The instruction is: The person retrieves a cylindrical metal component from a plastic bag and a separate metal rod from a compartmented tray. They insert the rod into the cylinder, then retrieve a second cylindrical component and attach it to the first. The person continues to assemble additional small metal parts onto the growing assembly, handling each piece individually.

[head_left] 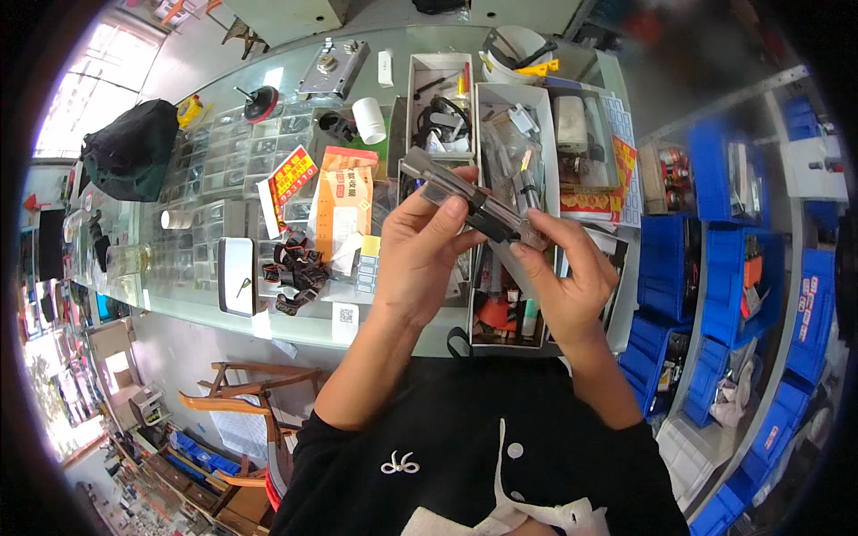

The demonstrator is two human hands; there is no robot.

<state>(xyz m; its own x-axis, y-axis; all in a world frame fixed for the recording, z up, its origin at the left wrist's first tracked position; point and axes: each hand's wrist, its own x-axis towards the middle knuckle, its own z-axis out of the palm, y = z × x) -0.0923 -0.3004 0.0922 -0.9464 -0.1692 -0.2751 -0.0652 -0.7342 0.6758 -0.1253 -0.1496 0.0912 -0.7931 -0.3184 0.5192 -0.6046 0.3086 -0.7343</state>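
- We hold a long, flat grey metal-and-black part (472, 204) in the air above the bench's (206, 308) near edge, over the open white boxes (514, 134).
- Left hand (420, 255): fingers pinching its upper end.
- Right hand (567, 277): fingers pinching its lower end.
- We judge it stiff, light and smooth-sided; best gripped at the ends.

The bar (469, 201) sits between the left hand (420, 255) and right hand (567, 277), above the desk (206, 308). 2 open boxes (514, 116) lie behind it, a phone (238, 275) to its left, and bins (724, 268) to its right.
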